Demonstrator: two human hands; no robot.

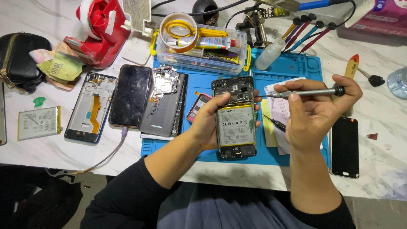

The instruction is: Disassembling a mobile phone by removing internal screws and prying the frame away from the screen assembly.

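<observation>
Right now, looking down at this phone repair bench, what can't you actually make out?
Head view only:
- Left hand fingers: mostly hidden behind the opened phone it holds.
- Screwdriver tip: too fine to show whether it touches the phone.
- Black pouch: cut off by the left edge.
- Clear box contents: jumbled, too small to identify.
- Right hand palm: turned away.

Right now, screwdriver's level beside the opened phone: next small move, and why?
Probably tip the slim silver screwdriver in the right hand down toward the upper end of the opened phone with exposed battery; the left hand already steadies it, and the tip hovers just beside.
</observation>
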